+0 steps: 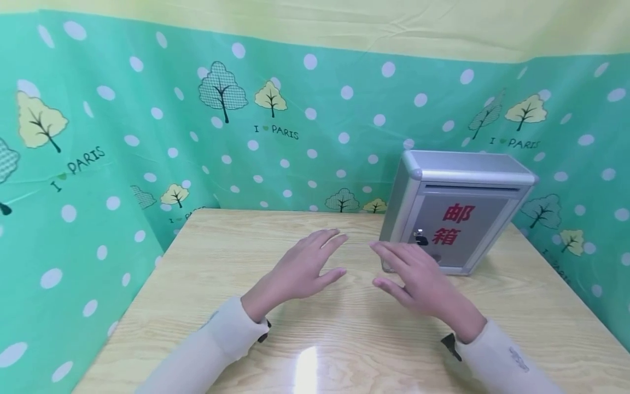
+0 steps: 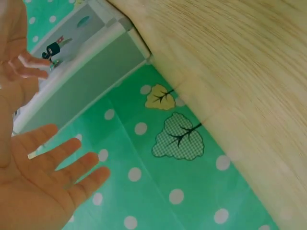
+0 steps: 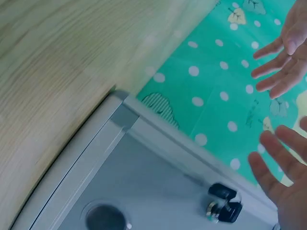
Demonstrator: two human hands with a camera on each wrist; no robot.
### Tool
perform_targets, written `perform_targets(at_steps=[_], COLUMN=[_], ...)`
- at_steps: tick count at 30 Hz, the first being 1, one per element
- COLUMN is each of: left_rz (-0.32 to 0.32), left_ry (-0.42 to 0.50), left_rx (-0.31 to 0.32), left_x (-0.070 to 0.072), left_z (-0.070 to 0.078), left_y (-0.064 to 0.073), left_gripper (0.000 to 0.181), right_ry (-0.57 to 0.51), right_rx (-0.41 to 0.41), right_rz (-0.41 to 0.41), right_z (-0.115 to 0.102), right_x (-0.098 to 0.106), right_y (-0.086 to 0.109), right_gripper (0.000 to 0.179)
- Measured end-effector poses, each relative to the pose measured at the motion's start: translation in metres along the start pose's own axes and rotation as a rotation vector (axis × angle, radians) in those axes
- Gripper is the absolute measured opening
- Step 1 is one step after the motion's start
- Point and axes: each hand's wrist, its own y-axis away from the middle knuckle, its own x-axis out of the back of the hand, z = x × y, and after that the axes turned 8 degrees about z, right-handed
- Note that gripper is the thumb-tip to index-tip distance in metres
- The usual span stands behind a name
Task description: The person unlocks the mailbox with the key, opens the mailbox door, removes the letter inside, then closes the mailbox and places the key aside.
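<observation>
Over the middle of the table my left hand hovers with its fingers spread and nothing in them. My right hand is also empty, its fingers extended, just in front of the lower left part of a grey metal mailbox. The mailbox stands upright at the table's right side, with red characters on its door and a slot near the top. Black-headed keys hang from the lock on its door. The right wrist view shows a round dark spot low on the door. Both palms face each other, apart.
A light wood-grain table lies under the hands. Behind it and along both sides hangs a green curtain with white dots and printed trees. A bright light reflection shows near the table's front.
</observation>
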Motion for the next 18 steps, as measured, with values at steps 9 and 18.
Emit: perform_targets(at_steps=[9, 18], left_rz=[0.036, 0.052], left_ry=[0.127, 0.298], left_rx=[0.038, 0.131], left_x=[-0.017, -0.037], left_z=[0.005, 0.015], left_y=[-0.024, -0.049], left_gripper=[0.065, 0.062], right_ry=[0.086, 0.188], right_rx=[0.08, -0.009], right_rz=[0.314, 0.49], right_z=[0.02, 0.05], right_x=[0.003, 0.019], right_y=[0.006, 0.016], right_gripper=[0.056, 0.051])
